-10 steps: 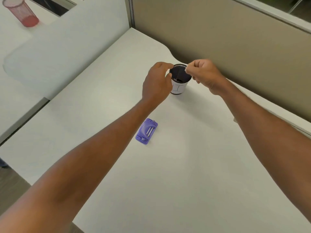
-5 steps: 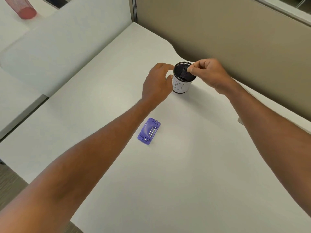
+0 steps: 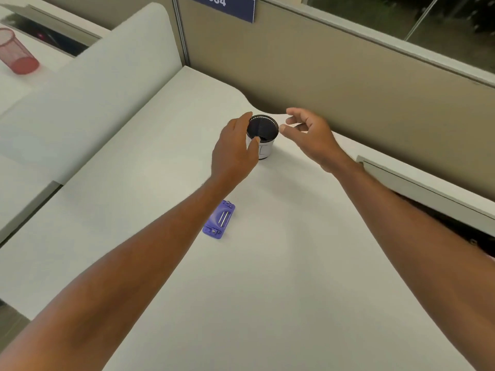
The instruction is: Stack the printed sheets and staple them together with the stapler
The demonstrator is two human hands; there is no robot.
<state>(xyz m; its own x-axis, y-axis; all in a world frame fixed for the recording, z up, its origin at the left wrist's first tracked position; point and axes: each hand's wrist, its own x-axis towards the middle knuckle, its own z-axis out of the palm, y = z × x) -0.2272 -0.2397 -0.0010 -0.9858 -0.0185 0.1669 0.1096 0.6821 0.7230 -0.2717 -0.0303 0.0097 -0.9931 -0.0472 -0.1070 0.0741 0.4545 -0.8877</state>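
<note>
A small purple stapler [image 3: 219, 223] lies flat on the white desk [image 3: 281, 263], just right of my left forearm. Farther back stands a black mesh cup [image 3: 263, 129] with a white paper band bearing drawn lines around its lower part. My left hand [image 3: 233, 151] grips the cup from the left, thumb on its front and fingers at its rim. My right hand [image 3: 308, 135] hovers just right of the cup, fingers apart and holding nothing. Something dark lies inside the cup; I cannot tell what it is.
A beige partition [image 3: 334, 76] with a blue number sign [image 3: 222, 4] closes the back. A white curved divider [image 3: 93, 89] borders the desk's left side, and a red mesh cup [image 3: 16, 54] stands on the neighbouring desk. A cable slot [image 3: 428, 188] runs along the right.
My right hand was pinching something dark over the cup's mouth; it has since let go, opened and drawn back to the right. My left hand stays on the cup.
</note>
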